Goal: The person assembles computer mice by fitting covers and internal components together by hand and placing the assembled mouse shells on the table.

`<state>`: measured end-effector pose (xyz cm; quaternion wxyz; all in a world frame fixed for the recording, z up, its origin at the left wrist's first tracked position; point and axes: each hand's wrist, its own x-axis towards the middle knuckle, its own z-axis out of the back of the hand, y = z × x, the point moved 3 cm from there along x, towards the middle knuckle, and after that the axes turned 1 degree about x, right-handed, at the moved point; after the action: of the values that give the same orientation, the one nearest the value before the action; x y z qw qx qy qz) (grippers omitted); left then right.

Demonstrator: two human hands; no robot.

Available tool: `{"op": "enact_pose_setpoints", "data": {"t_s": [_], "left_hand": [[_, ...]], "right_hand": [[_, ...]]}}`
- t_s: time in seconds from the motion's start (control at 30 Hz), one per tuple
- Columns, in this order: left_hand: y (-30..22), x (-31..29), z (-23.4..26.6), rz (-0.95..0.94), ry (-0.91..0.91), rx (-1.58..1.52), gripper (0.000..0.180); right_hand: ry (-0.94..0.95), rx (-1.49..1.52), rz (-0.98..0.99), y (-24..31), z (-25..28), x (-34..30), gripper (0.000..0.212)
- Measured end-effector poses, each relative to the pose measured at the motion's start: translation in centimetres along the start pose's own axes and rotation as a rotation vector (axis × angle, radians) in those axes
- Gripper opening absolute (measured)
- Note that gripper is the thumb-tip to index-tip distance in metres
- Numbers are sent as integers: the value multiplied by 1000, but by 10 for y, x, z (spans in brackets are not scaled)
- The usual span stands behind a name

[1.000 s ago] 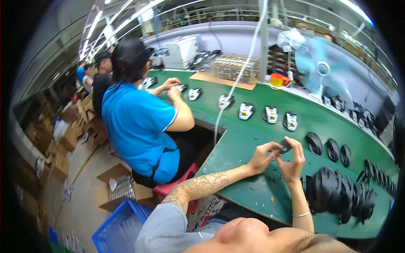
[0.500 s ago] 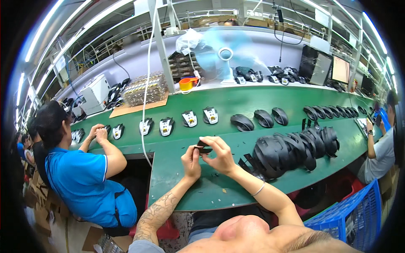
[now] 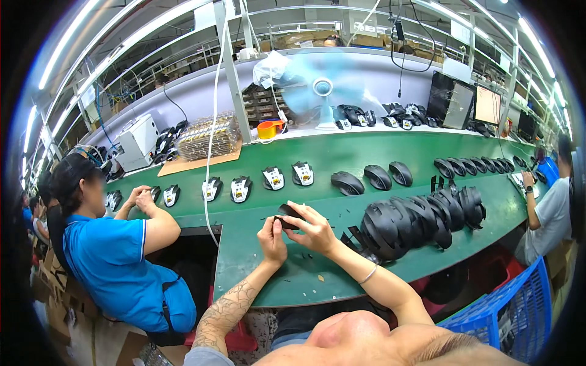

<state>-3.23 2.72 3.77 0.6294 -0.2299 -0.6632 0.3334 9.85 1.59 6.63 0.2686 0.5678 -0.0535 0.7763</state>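
Observation:
Between my two hands, above the green bench, is a black curved plastic mouse cover (image 3: 289, 211), partly hidden by fingers. My left hand (image 3: 273, 242) pinches its lower left side with the thumb and fingertips. My right hand (image 3: 313, 229) is closed on its right side, fingers curled over it. Just right of my hands lies a long stacked heap of black mouse covers (image 3: 390, 229). Beyond it stand a few black computer mice (image 3: 348, 182). Farther left, uncovered mice (image 3: 273, 178) show white inner parts with yellow marks.
A green bench (image 3: 268, 287) carries small black scraps. A white cable (image 3: 212, 146) hangs at left. Behind stand a spinning blue fan (image 3: 323, 87), an orange tape roll (image 3: 267, 129) and stacked trays (image 3: 209, 137). Co-workers sit left (image 3: 110, 256) and right (image 3: 543, 213). A blue crate (image 3: 506, 305) stands lower right.
The mouse cover has turned in my fingers and shows more of its dark surface. My hands have shifted slightly. The whole view has moved a little.

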Motion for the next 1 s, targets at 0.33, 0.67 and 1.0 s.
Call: {"op": "enact_pose_setpoints", "data": {"t_s": [0.33, 0.67, 1.0], "left_hand": [[-4, -4, 1, -9, -16, 58, 24], [-3, -6, 3, 22, -24, 61, 26], [11, -1, -4, 31, 17, -37, 25]], "right_hand": [[-4, 64, -20, 4, -1, 2, 36], [32, 185, -97, 0, -5, 0, 34], [61, 151, -127, -8, 0, 3, 33]]}}
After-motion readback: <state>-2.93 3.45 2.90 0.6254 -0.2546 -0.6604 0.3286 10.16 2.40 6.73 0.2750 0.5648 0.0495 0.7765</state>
